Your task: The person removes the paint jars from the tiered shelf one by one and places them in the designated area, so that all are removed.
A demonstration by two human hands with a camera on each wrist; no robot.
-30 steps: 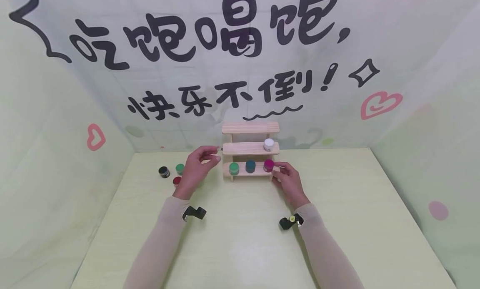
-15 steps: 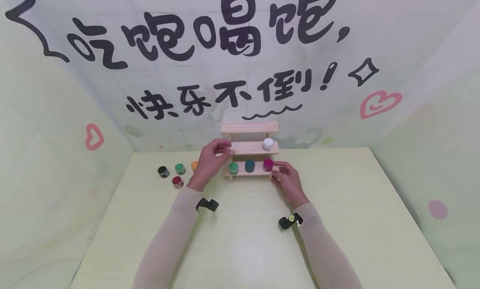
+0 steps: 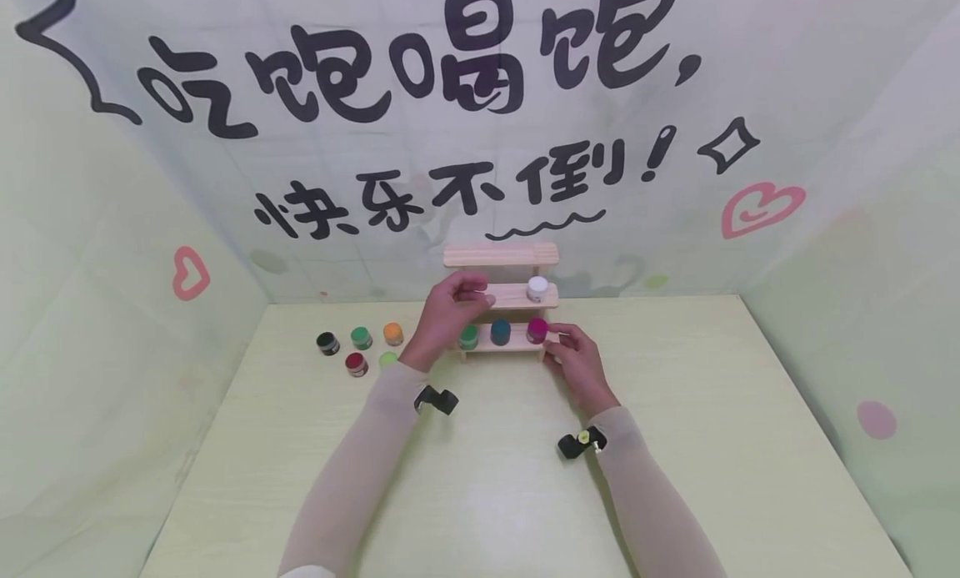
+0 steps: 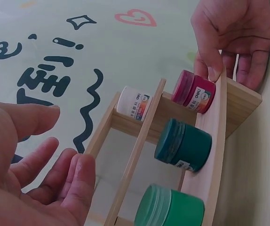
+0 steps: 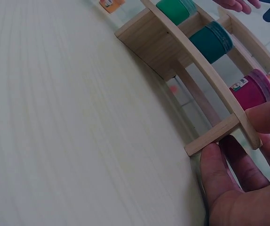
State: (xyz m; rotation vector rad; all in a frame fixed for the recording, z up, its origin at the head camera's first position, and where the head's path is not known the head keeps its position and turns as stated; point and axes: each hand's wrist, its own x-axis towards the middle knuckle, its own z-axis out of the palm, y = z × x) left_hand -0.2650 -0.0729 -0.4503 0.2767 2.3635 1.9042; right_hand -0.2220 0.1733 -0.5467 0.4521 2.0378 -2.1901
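My left hand (image 3: 446,315) hovers in front of the middle shelf of a three-step wooden display stand (image 3: 501,254). In the left wrist view its thumb and loosely bent fingers are apart with nothing between them. At the stand's lower right end, my right hand (image 3: 581,369) grips the shelf, thumb on top and fingers by the leg (image 5: 215,134). Along the bottom shelf stand a green paint jar (image 4: 172,207), a teal paint jar (image 4: 184,145) and a magenta paint jar (image 4: 194,92), the last close to the right thumb. A white-lidded paint jar (image 3: 537,289) sits at the middle shelf's right end.
Left of the stand, several paint jars stand on the table: black (image 3: 327,344), green (image 3: 362,338), orange (image 3: 393,334), red (image 3: 356,364) and light green (image 3: 387,359), partly behind the left forearm. A printed cloth backdrop (image 3: 375,269) rises behind the stand.
My left hand has moved right, from beside the stand to in front of its middle shelf, uncovering the orange and light green jars. The right hand has stayed on the stand.
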